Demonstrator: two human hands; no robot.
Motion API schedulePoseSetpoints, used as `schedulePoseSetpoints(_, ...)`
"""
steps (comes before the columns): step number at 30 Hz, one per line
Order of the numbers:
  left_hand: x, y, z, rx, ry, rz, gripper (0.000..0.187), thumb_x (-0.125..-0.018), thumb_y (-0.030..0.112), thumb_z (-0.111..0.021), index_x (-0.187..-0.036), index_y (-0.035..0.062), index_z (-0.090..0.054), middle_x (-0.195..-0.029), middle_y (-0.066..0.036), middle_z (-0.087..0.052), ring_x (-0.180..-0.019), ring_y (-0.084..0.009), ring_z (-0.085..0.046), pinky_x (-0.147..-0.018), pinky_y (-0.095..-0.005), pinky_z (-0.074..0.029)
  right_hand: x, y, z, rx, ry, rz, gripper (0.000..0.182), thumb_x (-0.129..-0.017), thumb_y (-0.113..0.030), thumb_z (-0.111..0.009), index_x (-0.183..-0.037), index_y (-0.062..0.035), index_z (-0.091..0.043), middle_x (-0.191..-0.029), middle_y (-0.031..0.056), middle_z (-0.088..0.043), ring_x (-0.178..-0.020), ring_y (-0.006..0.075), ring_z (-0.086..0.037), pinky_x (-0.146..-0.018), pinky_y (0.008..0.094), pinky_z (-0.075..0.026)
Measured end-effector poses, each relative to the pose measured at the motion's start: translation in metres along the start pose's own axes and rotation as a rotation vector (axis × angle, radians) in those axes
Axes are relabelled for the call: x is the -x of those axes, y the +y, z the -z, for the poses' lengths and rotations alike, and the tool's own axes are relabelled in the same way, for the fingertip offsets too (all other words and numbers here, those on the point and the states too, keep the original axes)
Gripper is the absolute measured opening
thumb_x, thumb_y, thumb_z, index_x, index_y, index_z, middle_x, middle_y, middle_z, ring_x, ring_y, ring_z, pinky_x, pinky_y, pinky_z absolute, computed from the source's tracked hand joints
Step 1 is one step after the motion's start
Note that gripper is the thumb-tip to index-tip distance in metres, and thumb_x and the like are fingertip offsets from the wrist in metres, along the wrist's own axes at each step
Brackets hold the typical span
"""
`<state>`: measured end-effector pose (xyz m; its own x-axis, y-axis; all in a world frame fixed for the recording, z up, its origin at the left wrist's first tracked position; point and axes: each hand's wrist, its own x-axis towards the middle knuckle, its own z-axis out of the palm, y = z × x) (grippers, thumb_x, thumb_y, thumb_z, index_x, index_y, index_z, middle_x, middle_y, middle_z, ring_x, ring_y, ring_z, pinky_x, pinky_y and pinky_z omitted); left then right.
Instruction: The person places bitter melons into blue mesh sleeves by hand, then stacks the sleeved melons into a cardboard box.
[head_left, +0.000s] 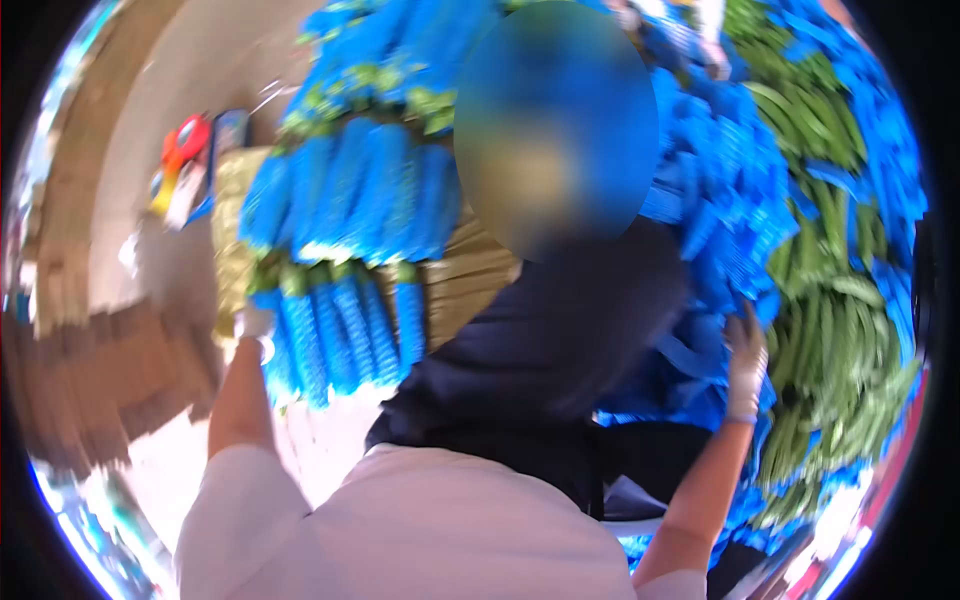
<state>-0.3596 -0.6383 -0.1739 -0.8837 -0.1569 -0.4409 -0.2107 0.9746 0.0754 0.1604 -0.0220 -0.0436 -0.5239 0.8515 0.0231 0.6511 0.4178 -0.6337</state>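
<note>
My left hand (254,326), in a white glove, is at the left end of a row of long green vegetables in blue net sleeves (345,330). Motion blur smears its fingers, so I cannot make out a grip. On the right, my right hand (745,365), also gloved, lies with fingers stretched over a heap of blue net sleeves (715,200). Just beyond that hand lie bare long green vegetables (835,370). More sleeved vegetables (345,190) form a layer above the left row, over tan sacking (470,280).
Dark clothing (560,340) fills the middle, below a blurred oval patch. Brown cardboard (110,380) lies at the left. Red-and-orange-handled tools (183,150) rest on the floor at upper left. Another person's gloved hand (714,58) shows at the top.
</note>
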Motion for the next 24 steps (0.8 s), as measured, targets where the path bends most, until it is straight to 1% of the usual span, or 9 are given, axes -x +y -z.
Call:
schedulePoseSetpoints(1,-0.026,0.003,0.003,-0.100,0.160,-0.112,0.064,-0.081,0.035,-0.062,-0.136,0.0054,-0.045,-0.120,-0.021,-0.059,-0.107,-0.0334,-0.060,-0.092,-0.0438,-0.046,0.002,0.001,-0.001,0.245,-0.011,0.167,0.042,-0.091,-0.020,-0.056,-0.130,-0.0041,-0.053,-0.104,0.0129,-0.066,-0.089,0.0189,-0.064,-0.080,0.0305,-0.049)
schedulePoseSetpoints(2,-0.041,0.019,0.003,0.130,0.345,-0.286,0.064,-0.081,0.034,-0.063,-0.135,0.0040,-0.046,-0.122,-0.023,-0.058,-0.108,-0.0362,-0.058,-0.094,-0.0428,-0.045,0.005,-0.042,-0.004,0.126,-0.051,-0.191,0.042,-0.089,-0.022,-0.059,-0.127,-0.0043,-0.055,-0.110,0.0167,-0.065,-0.099,0.0263,-0.063,-0.088,0.0349,-0.048)
schedulePoseSetpoints(5,-0.063,0.138,0.043,0.400,0.459,-0.827,0.050,-0.088,0.016,-0.058,-0.135,0.0008,-0.045,-0.124,-0.018,-0.058,-0.111,-0.0300,-0.057,-0.095,-0.0388,-0.044,0.015,-0.022,-0.025,0.714,-0.257,-0.108,0.071,-0.075,-0.039,-0.068,-0.136,-0.0114,-0.046,-0.134,0.0216,-0.048,-0.129,0.0383,-0.040,-0.107,0.0459,-0.031)
schedulePoseSetpoints(11,0.232,0.407,0.120,0.936,-0.164,-1.510,0.038,-0.095,0.007,-0.050,-0.131,-0.0006,-0.047,-0.128,-0.015,-0.054,-0.115,-0.0218,-0.054,-0.101,-0.0340,-0.040,0.024,-0.005,-0.058,0.771,-0.584,-0.158,0.080,-0.068,-0.044,-0.073,-0.138,-0.0173,-0.044,-0.139,0.0176,-0.044,-0.134,0.0341,-0.034,-0.112,0.0490,-0.020)
schedulePoseSetpoints(15,0.387,0.480,0.097,0.688,-0.610,-1.891,0.037,-0.092,0.005,-0.055,-0.128,0.0010,-0.052,-0.123,-0.009,-0.058,-0.112,-0.0175,-0.055,-0.098,-0.0311,-0.043,0.027,-0.012,-0.064,0.851,-0.873,0.007,0.045,-0.079,-0.029,-0.062,-0.123,-0.0171,-0.061,-0.131,0.0112,-0.054,-0.133,0.0307,-0.037,-0.112,0.0491,-0.019)
schedulePoseSetpoints(17,0.432,0.501,0.078,0.393,-0.736,-2.013,0.040,-0.089,0.004,-0.058,-0.129,0.0038,-0.053,-0.121,-0.006,-0.059,-0.108,-0.0160,-0.056,-0.096,-0.0301,-0.043,0.015,-0.014,-0.060,0.637,-0.724,-0.048,0.029,-0.082,-0.019,-0.057,-0.109,-0.0164,-0.068,-0.103,0.0106,-0.068,-0.103,0.0258,-0.062,-0.107,0.0438,-0.030)
schedulePoseSetpoints(19,0.445,0.519,0.039,0.386,-0.829,-2.007,0.043,-0.088,0.003,-0.060,-0.130,0.0057,-0.053,-0.116,-0.005,-0.060,-0.103,-0.0141,-0.056,-0.094,-0.0293,-0.044,0.010,-0.033,-0.030,0.269,-0.213,0.058,0.025,-0.082,-0.021,-0.062,-0.104,-0.0118,-0.068,-0.092,0.0112,-0.070,-0.089,0.0300,-0.065,-0.091,0.0383,-0.044)
schedulePoseSetpoints(22,0.440,0.527,0.004,0.353,-0.929,-1.878,0.038,-0.089,0.005,-0.061,-0.126,0.0050,-0.054,-0.108,-0.001,-0.059,-0.093,-0.0100,-0.053,-0.085,-0.0261,-0.045,0.011,-0.069,0.022,-0.473,-0.146,-0.152,0.020,-0.084,-0.018,-0.068,-0.100,-0.0059,-0.065,-0.072,0.0049,-0.062,-0.065,0.0151,-0.057,-0.063,0.0306,-0.046)
schedulePoseSetpoints(24,0.447,0.526,0.005,0.235,-1.143,-1.796,0.029,-0.089,0.010,-0.064,-0.116,0.0028,-0.060,-0.098,-0.002,-0.061,-0.084,-0.0079,-0.054,-0.077,-0.0240,-0.046,0.014,-0.062,0.034,-0.675,-0.175,-0.121,0.020,-0.085,-0.019,-0.068,-0.099,-0.0054,-0.065,-0.068,-0.0002,-0.055,-0.063,0.0088,-0.048,-0.060,0.0283,-0.043)
